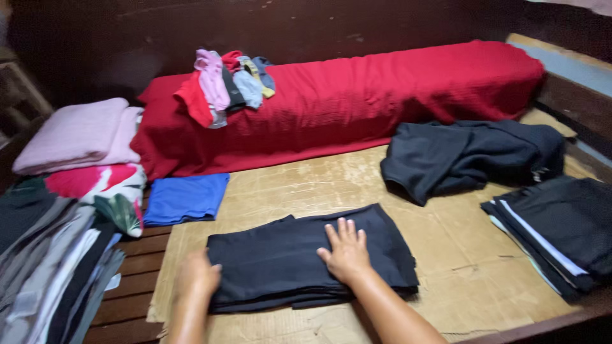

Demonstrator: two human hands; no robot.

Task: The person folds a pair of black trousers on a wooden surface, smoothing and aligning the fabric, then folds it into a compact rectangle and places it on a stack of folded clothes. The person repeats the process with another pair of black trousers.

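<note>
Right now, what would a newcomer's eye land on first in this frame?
The long red bolster across the back, with a small heap of clothes on its left end. In front, on the cardboard, both hands press on a folded black garment: the right hand flat on its middle, the left hand at its left edge. Folded stacks lie at both sides.
</note>
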